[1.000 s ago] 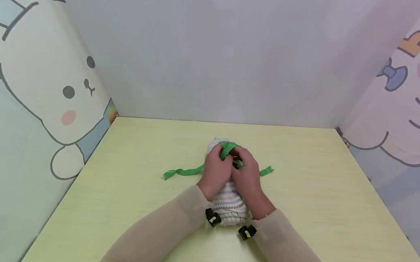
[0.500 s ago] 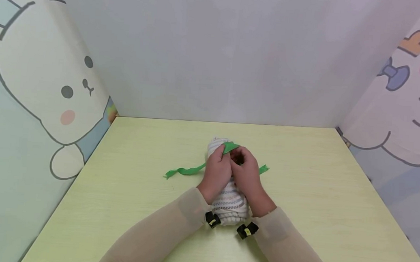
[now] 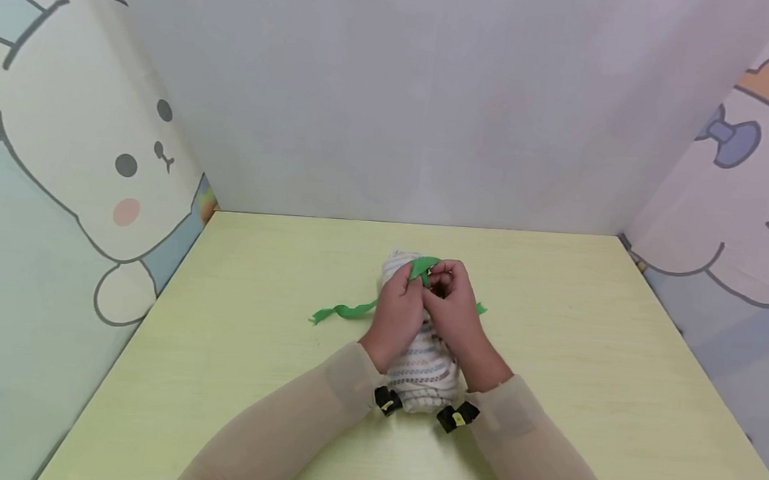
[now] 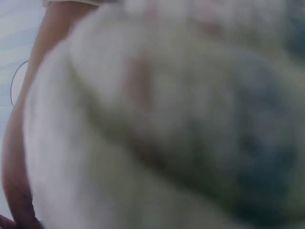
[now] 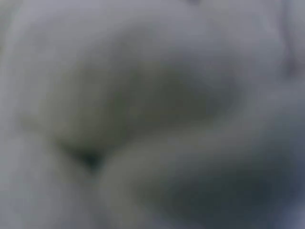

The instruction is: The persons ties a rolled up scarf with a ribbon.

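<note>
A green ribbon (image 3: 342, 311) trails off to the left on the yellow desk (image 3: 234, 378). The left hand (image 3: 398, 314) pinches the ribbon on top of a rolled striped cloth (image 3: 422, 373). The cloth lies under both hands. The right hand (image 3: 451, 313) pinches the ribbon too, right beside the left one. Both wrist views are just a blur.

green ribbon (image 3: 342, 311) looped over rolled striped cloth (image 3: 424, 365)
</note>
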`<state>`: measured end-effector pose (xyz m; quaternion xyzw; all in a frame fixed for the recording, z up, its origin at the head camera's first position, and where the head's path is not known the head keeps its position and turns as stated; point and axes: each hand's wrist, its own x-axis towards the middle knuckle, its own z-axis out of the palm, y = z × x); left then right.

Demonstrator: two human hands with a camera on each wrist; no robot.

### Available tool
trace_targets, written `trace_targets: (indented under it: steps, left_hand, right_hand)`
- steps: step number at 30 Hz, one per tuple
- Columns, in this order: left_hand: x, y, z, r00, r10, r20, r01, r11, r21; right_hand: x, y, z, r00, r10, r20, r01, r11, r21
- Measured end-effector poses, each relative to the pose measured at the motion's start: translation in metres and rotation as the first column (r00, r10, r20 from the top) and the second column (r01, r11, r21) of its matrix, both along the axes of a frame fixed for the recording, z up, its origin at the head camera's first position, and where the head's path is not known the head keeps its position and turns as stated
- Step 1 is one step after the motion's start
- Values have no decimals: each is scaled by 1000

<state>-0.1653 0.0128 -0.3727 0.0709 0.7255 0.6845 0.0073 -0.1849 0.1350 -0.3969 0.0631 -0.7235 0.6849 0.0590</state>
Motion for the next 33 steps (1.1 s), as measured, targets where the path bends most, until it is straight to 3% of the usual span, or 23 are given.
trace_targets:
  steps: [5, 9, 13, 19, 22, 25, 29, 33]
  left_hand:
    - [1, -1, 3, 1000, 10, 14, -10, 1000, -17]
    - [1, -2, 2, 1000, 22, 0, -22, 999, -30]
    - [-1, -4, 0, 998, 61, -4, -61, 997, -38]
    - [-5, -9, -3, 991, 137, -14, -137, 991, 3]
    - [-8, -12, -4, 986, 169, -15, -168, 985, 36]
    - [-11, -15, -5, 984, 179, -6, -177, 980, 92]
    - [-15, -18, -4, 984, 177, 20, -178, 968, 177]
    - [-19, -23, -2, 981, 185, 53, -193, 955, 226]
  right_hand:
    - [-1, 3, 3, 999, -46, -13, 48, 987, 153]
    - [0, 5, 5, 991, -125, -56, 137, 942, 307]
    - [2, 8, 9, 979, -191, -68, 203, 906, 371]
    - [2, 15, 17, 980, -199, 1, 181, 892, 414]
    - [0, 18, 19, 983, -178, 36, 150, 907, 394]
    - [-1, 20, 21, 987, -147, 67, 119, 942, 315]
    - [-1, 22, 23, 985, -92, 144, 68, 984, 165]
    - [-2, 23, 26, 973, -46, 224, 42, 999, 22]
